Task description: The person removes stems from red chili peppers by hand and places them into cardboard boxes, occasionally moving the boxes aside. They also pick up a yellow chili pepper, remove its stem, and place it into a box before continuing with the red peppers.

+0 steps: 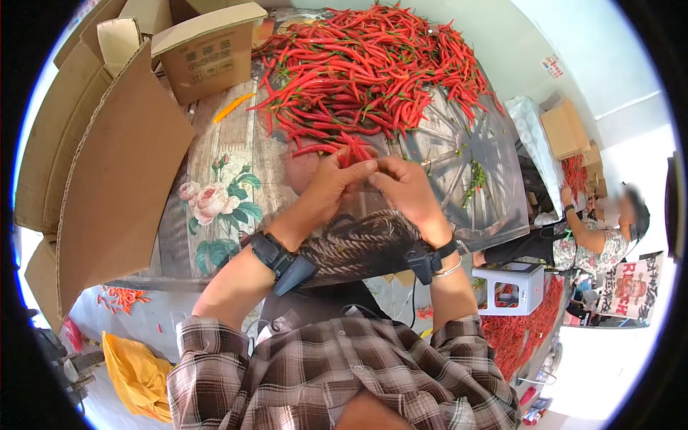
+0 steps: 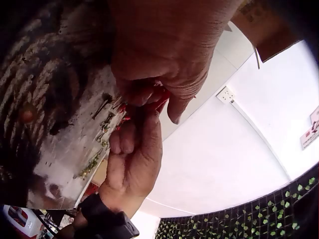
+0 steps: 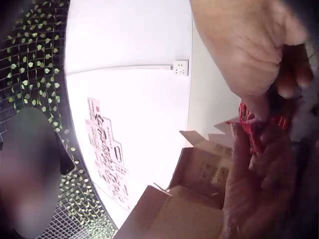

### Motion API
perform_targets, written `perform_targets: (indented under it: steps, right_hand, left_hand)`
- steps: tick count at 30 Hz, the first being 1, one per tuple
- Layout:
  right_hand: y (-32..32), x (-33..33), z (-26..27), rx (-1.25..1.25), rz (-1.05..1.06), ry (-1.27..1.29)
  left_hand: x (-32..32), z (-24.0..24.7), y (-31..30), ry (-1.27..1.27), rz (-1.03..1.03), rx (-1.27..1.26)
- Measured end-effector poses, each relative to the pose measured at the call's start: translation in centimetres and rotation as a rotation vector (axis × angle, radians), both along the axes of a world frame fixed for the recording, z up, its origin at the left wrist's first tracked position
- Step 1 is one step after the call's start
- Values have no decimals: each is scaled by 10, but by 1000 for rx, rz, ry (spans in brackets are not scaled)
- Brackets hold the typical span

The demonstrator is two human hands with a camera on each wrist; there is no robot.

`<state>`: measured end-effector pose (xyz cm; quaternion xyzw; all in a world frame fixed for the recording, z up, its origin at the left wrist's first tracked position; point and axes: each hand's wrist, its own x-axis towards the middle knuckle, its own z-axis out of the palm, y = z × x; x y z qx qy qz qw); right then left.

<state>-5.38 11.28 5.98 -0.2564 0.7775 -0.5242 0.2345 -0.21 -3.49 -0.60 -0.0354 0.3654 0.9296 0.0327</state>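
My left hand [image 1: 326, 188] holds a few red chili peppers [image 1: 354, 152] over the near side of the table, thumb laid along them. Meeting it from the other side, my right hand [image 1: 412, 190] has its thumb and fingertips curled together at the end of a pepper. In the right wrist view, a red chili [image 3: 255, 138] shows between the left fingers, right under the right thumb. The left wrist view has the right hand [image 2: 132, 162] below the left, with red showing between them. Much of the held peppers is hidden by fingers. Beyond the hands spreads a big heap of red chilies [image 1: 365, 72].
Open cardboard boxes [image 1: 122, 165] stand along the left. A yellow chili [image 1: 233, 107] lies near them, and green stems [image 1: 475, 179] lie right of the hands on the printed tablecloth [image 1: 279, 154]. Another person [image 1: 602, 233] sits at the right by a grey stool [image 1: 510, 288].
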Motion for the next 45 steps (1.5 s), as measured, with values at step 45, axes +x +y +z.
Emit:
perform_targets:
  steps: [45]
  right_hand:
    - [7,10,-40,27,-204,315]
  left_hand:
    - [9,7,11,278,340,-622]
